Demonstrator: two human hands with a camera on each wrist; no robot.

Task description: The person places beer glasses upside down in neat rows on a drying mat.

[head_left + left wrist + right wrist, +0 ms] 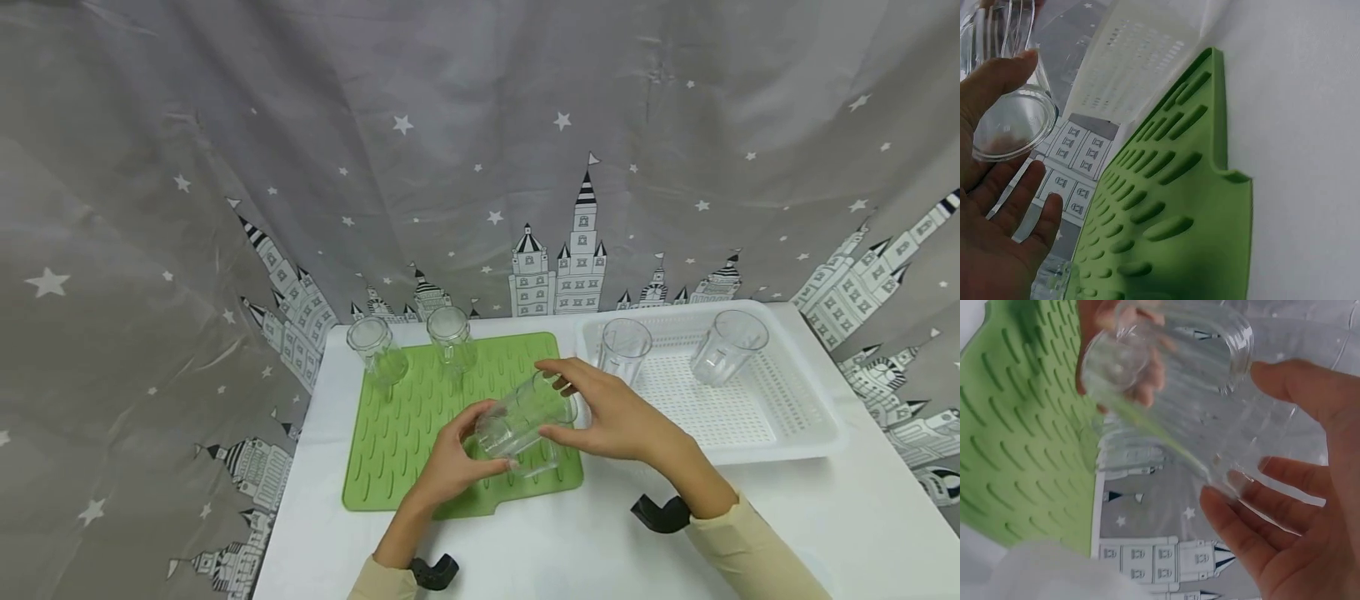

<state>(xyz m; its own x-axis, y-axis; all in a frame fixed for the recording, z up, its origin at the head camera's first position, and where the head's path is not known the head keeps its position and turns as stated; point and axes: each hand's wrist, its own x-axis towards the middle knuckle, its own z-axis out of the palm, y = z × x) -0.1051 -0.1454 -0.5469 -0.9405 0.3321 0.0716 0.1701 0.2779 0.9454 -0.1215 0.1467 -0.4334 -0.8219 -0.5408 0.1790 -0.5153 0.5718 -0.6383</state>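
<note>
A clear drinking glass [517, 414] is tilted above the green mat, between both hands. My left hand [453, 458] holds it near the base, the thumb lying along its side in the left wrist view. My right hand [607, 412] grips the other end, thumb and fingers on opposite sides of the rim, as the right wrist view shows. Below the tilted glass, another clear glass [542, 460] shows over the mat, partly hidden. Two more glasses, a left one [378, 350] and a right one [453, 340], stand upside down at the mat's back edge.
The green ribbed drying mat [390, 475] lies on the white table [517, 558]. To its right is a white perforated basket [806, 408] with one glass [624, 346] near its left side and a tilted glass [726, 350] farther right. A grey castle-print curtain [450, 167] hangs behind.
</note>
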